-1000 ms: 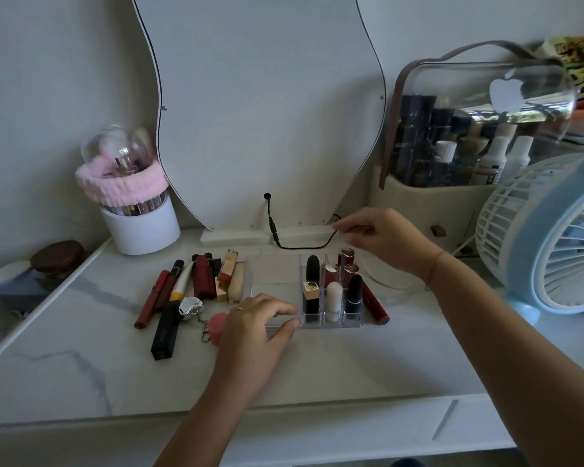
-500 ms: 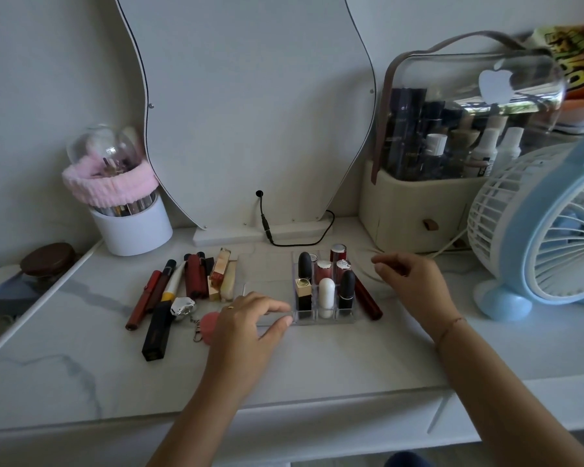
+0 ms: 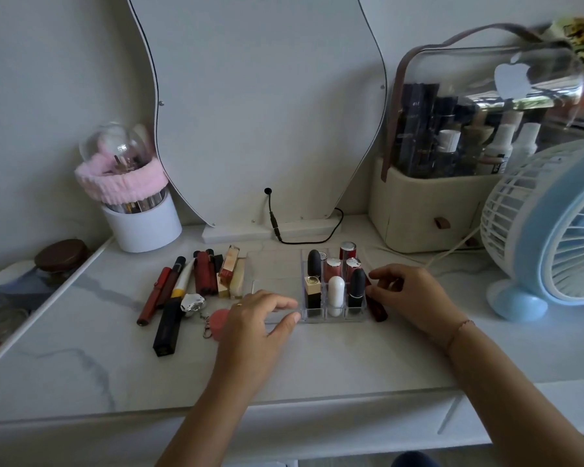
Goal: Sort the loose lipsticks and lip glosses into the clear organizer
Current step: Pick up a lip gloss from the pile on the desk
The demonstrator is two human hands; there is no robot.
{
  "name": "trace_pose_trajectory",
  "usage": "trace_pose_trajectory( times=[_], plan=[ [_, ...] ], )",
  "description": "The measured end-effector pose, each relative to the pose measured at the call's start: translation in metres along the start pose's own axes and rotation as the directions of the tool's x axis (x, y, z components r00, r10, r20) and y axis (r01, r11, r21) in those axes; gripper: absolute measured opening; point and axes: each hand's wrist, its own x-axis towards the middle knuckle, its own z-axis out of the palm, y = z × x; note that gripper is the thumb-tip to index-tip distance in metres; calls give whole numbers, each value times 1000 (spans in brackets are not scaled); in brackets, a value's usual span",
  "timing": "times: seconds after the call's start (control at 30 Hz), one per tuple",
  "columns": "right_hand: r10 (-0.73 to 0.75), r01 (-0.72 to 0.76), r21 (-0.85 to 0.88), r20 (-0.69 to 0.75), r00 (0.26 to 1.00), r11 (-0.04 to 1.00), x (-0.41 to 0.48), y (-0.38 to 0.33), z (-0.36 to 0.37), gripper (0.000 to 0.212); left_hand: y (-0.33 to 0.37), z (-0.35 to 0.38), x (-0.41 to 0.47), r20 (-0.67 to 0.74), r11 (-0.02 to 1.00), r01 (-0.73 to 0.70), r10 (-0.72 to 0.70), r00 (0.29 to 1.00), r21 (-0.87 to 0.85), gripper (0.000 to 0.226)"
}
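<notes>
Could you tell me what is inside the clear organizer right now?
The clear organizer holds upright lip products in its right-hand cells, including a white tube and a gold-topped lipstick. Its left part looks empty, though the left hand covers the front corner.

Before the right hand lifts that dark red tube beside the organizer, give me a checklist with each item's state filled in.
1. Clear organizer steadied: ok, left hand rests on its front edge.
2. Right hand at the dark red tube: ok, fingertips are at it; a firm grip cannot be told.
3. Tube free to lift: ok, it lies on the counter along the organizer's right wall.
4. Empty slot available: ok, the left compartments look empty; the right columns are filled.
5. Standing lipsticks stable: ok, the white one and its neighbours are upright.
6. Loose pile clear of the path: ok, it lies left of the organizer.
</notes>
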Motion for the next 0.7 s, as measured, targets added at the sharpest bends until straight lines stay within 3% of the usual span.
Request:
trace_pose_trajectory(
  times=[0.2, 0.33, 0.7],
  plan=[
    [53, -52, -41, 25, 998, 998, 3, -3, 1, 23, 1, -1, 0, -15, 1000, -14, 14, 1000, -14, 14],
    [57, -59, -72, -33, 998, 996, 2, -6, 3, 22, 1, -1, -2, -34, 999, -1, -1, 999, -34, 14],
    [-4, 0, -126, -30, 1000, 992, -10, -9, 0, 25, 2, -13, -9, -171, 999, -37, 30, 985, -38, 12]
  ],
)
